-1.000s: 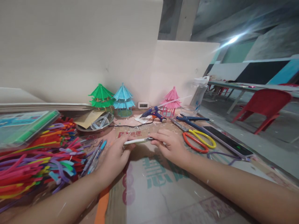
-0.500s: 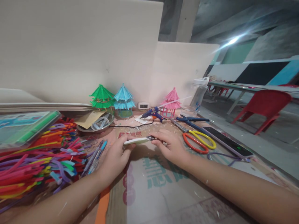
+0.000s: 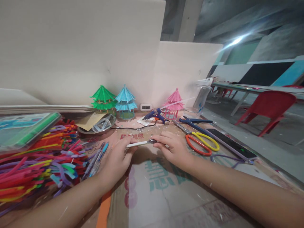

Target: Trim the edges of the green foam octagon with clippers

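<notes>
Both hands, left hand (image 3: 118, 158) and right hand (image 3: 172, 148), pinch a white strip (image 3: 139, 144) near scissors (image 3: 201, 144).

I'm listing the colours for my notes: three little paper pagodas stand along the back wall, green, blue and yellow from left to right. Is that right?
Not quite. In the head view the pagodas are a green pagoda, a blue pagoda and a pink pagoda, not yellow. The yellow thing is one handle of the scissors lying beside the right hand.
</notes>
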`<state>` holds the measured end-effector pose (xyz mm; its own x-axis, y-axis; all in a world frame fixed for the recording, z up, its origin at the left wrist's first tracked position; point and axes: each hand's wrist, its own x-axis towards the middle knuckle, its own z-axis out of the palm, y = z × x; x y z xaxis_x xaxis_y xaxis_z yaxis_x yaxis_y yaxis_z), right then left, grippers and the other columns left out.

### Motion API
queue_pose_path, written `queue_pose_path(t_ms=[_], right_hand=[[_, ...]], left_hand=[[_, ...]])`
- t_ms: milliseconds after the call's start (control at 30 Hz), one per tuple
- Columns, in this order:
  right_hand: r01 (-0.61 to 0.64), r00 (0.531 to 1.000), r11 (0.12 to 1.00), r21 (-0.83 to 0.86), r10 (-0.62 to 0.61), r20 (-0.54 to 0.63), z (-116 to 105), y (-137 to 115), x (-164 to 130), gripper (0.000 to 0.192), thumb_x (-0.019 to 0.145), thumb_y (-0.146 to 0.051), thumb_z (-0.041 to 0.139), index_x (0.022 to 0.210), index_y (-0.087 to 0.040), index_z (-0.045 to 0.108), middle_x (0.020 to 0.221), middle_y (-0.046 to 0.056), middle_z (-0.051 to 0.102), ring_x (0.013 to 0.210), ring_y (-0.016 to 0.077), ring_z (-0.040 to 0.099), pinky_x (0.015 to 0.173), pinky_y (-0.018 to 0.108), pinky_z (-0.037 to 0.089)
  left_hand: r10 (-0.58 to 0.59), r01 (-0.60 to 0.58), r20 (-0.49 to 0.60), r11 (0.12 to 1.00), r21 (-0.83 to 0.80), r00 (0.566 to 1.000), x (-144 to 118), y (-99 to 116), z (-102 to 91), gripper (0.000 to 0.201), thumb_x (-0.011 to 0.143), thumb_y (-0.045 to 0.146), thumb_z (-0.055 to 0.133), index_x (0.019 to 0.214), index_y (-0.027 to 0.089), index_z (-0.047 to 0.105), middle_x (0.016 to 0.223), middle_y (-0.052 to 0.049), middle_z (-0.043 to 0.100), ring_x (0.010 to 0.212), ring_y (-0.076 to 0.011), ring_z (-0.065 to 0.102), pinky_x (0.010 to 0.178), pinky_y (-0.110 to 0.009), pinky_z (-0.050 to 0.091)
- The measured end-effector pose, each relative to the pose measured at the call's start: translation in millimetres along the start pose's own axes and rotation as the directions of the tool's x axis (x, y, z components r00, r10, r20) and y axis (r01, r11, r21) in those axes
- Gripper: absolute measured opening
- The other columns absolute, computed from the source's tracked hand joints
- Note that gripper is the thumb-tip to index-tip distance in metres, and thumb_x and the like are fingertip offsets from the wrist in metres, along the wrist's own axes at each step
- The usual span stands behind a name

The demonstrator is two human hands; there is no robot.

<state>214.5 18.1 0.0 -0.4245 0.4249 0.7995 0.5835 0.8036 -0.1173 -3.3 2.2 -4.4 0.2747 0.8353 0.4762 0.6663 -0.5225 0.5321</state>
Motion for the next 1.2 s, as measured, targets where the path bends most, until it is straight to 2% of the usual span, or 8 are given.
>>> queue_pose_path(t_ms=[233,433,700,933,1033,1200], right_hand=[[-0.012,1.000,1.000,0.024,0.012,0.001,-1.2,-0.8,1.1,0.032,0.094,-0.035,0.043,0.094,-0.016,0.069,0.064,0.004,0.059,0.062,0.0161,0.053,0.057,0.027,0.042],[-0.085,0.996,0.994,0.072,0.086,-0.001,1.4,1.5,-0.6,0.029,0.093,-0.034,0.044,0.098,-0.017,0.068,0.067,0.004,0.059,0.065,0.0171,0.055,0.059,0.028,0.043],[-0.006,1.000,1.000,0.030,0.005,0.017,-1.1,-2.0,0.4,0.031,0.093,-0.033,0.043,0.096,-0.015,0.068,0.067,0.005,0.060,0.064,0.0165,0.054,0.059,0.027,0.042],[0.003,1.000,1.000,0.012,-0.003,0.025,-1.9,-2.2,0.4,0.028,0.093,-0.032,0.045,0.096,-0.017,0.068,0.066,0.004,0.060,0.064,0.0162,0.054,0.059,0.027,0.041],[-0.052,0.999,0.997,0.062,0.051,0.020,-0.6,-1.3,-0.3,0.027,0.093,-0.032,0.045,0.095,-0.018,0.068,0.068,0.005,0.062,0.066,0.0169,0.057,0.060,0.028,0.044],[-0.268,0.962,0.936,0.229,0.272,0.013,5.3,1.4,-2.3,0.023,0.087,-0.033,0.051,0.101,-0.019,0.064,0.081,0.006,0.067,0.069,0.0169,0.061,0.059,0.027,0.049]], left_hand=[[-0.015,0.015,0.011,1.000,-0.001,1.000,1.5,2.1,-0.2,0.018,0.085,0.023,0.044,0.094,0.021,0.059,0.093,-0.003,0.065,0.090,-0.0207,0.058,0.079,-0.031,0.044],[-0.027,0.026,-0.011,1.000,-0.009,1.000,1.4,-0.4,0.6,0.017,0.085,0.025,0.044,0.093,0.021,0.060,0.090,-0.002,0.066,0.084,-0.0197,0.059,0.078,-0.031,0.044],[0.016,-0.016,0.021,1.000,0.004,1.000,1.3,4.5,-1.5,0.020,0.083,0.020,0.044,0.095,0.021,0.060,0.096,-0.004,0.065,0.093,-0.0217,0.057,0.083,-0.034,0.043],[0.008,-0.008,0.038,1.000,-0.005,0.999,1.4,1.1,-0.3,0.020,0.083,0.021,0.045,0.095,0.021,0.061,0.097,-0.005,0.065,0.094,-0.0223,0.057,0.082,-0.034,0.045],[-0.017,0.018,0.029,1.000,-0.021,0.999,1.5,2.3,0.3,0.018,0.083,0.022,0.045,0.094,0.021,0.060,0.094,-0.004,0.065,0.090,-0.0215,0.058,0.080,-0.033,0.045],[-0.105,0.096,-0.042,0.981,-0.171,0.994,2.3,4.9,2.0,0.020,0.083,0.031,0.049,0.097,0.021,0.060,0.093,-0.003,0.066,0.089,-0.0207,0.060,0.076,-0.030,0.047]])
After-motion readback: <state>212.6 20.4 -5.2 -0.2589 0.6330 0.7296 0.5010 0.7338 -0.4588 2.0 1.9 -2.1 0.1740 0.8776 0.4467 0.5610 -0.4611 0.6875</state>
